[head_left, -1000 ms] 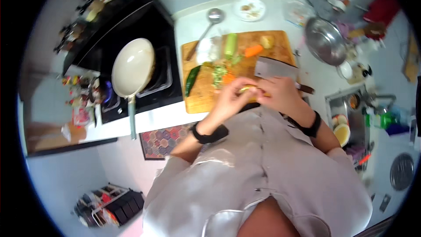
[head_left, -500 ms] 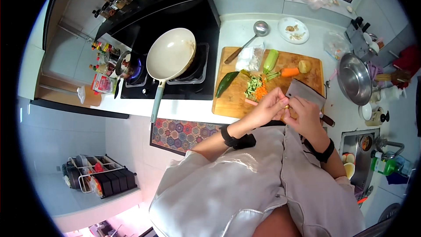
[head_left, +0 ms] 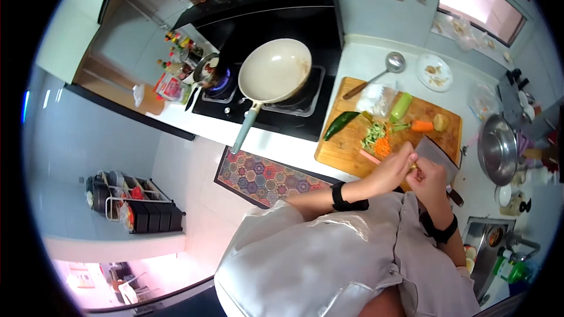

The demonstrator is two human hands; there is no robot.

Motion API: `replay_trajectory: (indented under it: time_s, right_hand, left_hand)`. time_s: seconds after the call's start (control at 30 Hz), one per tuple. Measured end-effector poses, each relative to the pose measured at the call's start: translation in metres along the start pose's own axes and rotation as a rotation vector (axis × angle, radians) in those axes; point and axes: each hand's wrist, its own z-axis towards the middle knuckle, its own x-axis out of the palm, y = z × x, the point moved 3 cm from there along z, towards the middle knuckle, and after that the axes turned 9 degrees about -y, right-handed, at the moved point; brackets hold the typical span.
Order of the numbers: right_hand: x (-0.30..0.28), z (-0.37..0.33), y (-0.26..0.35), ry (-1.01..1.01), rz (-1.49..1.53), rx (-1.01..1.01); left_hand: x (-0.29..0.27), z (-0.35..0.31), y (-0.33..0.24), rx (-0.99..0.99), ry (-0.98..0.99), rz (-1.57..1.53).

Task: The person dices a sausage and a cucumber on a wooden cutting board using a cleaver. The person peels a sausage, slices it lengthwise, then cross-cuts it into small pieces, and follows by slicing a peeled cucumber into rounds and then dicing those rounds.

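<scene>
Over the near right part of the wooden cutting board [head_left: 338, 155], my left hand [head_left: 395, 171] and my right hand [head_left: 427, 179] meet with fingers pinched. Between them shows a small yellowish thing [head_left: 414, 166], too small to name. The cleaver [head_left: 439, 154] lies beside my right hand, its dark handle toward me. By my left fingers lies a pink stick [head_left: 369, 156], with diced green vegetable [head_left: 372, 136] and diced carrot [head_left: 382, 146] behind it. A carrot piece [head_left: 422, 125], a round tan vegetable [head_left: 440, 122], a pale green gourd [head_left: 401, 107] and a dark green vegetable [head_left: 341, 125] sit farther back.
A cream frying pan [head_left: 275, 70] stands on the stove at left, beside a small pot [head_left: 208, 70] over a blue flame. Behind the board are a ladle [head_left: 395, 62] and a white plate [head_left: 445, 80] with scraps. A metal bowl [head_left: 498, 149] and the sink [head_left: 467, 240] are at right.
The whole view has swung, so the stove and board appear farther right and lower. My hands stay together over the board's near edge, fingers still pinched.
</scene>
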Motion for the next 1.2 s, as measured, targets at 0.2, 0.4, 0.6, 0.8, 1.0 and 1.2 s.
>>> replay_trajectory:
  time_s: [0.2, 0.4, 0.6, 0.8, 1.0, 1.2]
  right_hand:
    - [0.001, -0.002, -0.006, 0.098, 0.069, 0.140]
    - [-0.001, -0.005, -0.009, 0.182, 0.126, 0.197]
    - [0.003, -0.010, -0.018, 0.197, 0.201, 0.225]
    - [0.003, -0.009, -0.013, 0.128, 0.053, 0.030]
    - [-0.001, -0.001, -0.008, 0.118, -0.094, -0.143]
    - [0.004, -0.005, -0.005, 0.073, -0.027, -0.274]
  left_hand:
    - [0.002, 0.006, 0.002, -0.045, 0.094, -0.101]
    - [0.012, 0.000, 0.019, -0.036, 0.096, -0.095]
    - [0.012, 0.001, 0.010, 0.004, 0.068, -0.161]
    - [0.004, 0.002, 0.009, -0.261, 0.229, -0.384]
    - [-0.021, 0.010, 0.002, -0.593, 0.486, -0.587]
    - [-0.023, 0.010, -0.008, -0.575, 0.542, -0.398]
